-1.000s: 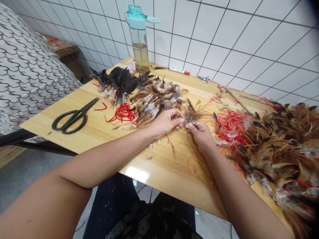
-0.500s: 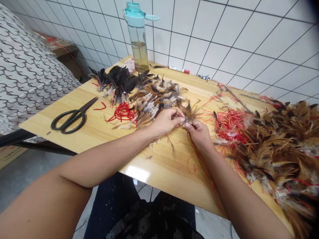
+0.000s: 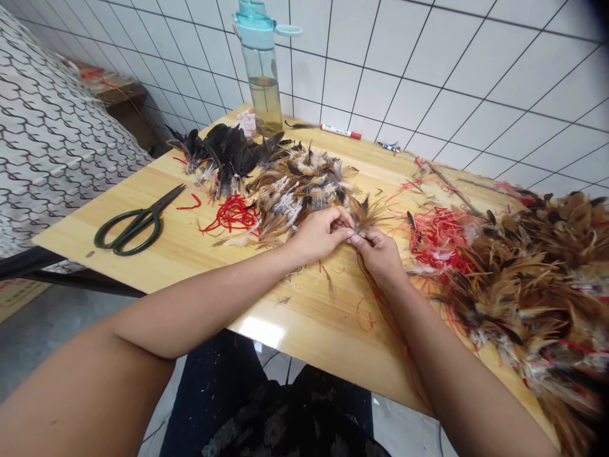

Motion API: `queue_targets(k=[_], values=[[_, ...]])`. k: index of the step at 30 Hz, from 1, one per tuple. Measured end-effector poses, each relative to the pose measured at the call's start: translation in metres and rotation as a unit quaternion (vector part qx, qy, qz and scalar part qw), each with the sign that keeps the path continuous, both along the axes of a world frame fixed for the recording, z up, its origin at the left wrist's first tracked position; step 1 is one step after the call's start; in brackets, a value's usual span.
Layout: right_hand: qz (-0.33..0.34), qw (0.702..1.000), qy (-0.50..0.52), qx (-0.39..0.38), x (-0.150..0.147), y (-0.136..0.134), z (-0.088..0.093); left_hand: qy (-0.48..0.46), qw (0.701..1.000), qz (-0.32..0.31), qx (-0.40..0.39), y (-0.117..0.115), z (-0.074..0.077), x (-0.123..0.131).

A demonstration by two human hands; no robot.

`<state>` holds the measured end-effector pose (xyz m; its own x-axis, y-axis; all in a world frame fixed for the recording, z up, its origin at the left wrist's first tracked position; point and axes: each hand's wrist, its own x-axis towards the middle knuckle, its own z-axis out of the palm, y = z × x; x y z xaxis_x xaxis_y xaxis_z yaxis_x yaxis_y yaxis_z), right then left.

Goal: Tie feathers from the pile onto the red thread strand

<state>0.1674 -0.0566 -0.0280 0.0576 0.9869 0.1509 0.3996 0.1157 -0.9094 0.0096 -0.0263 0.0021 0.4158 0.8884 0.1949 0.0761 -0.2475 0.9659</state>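
My left hand [image 3: 328,233] and my right hand [image 3: 378,251] meet over the wooden table [image 3: 190,270], thumbs almost touching. Both are closed in a pinch at the base of a small brown feather bunch [image 3: 367,212], whose tips fan out away from me. From under my right hand a brownish-red cord [image 3: 375,289] trails toward the table's front edge. A pile of brown and white feathers [image 3: 304,181] lies just beyond my left hand. Tangled red strings [image 3: 440,235] are to the right of my right hand. My fingers hide the exact spot they pinch.
Black scissors [image 3: 137,222] lie at the left, near red string pieces [image 3: 233,214] and black feathers [image 3: 233,152]. A water bottle [image 3: 264,82] and a red-and-white marker [image 3: 340,132] are by the tiled wall. A large heap of brown feathers [image 3: 528,273] covers the right side.
My thumbs have come slightly closer together at the base of the feather bunch. The view has shifted a little; the other things stay in place.
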Motion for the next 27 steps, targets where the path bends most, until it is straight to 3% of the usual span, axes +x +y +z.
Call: queue_targets(k=[8,18,27], values=[[-0.015,1.0,-0.012,0.013,-0.001,-0.0022,0.0021,0.034,0.999,0.01,-0.018,0.0006,-0.0036,-0.0007],[-0.015,1.0,0.023,-0.01,-0.0044,-0.003,0.0054,0.11,0.99,0.015,0.082,0.0001,-0.0013,-0.0026],[0.032,0.997,-0.065,0.02,0.0011,-0.0022,0.0038,0.036,0.998,-0.031,-0.034,0.0001,-0.004,-0.0006]])
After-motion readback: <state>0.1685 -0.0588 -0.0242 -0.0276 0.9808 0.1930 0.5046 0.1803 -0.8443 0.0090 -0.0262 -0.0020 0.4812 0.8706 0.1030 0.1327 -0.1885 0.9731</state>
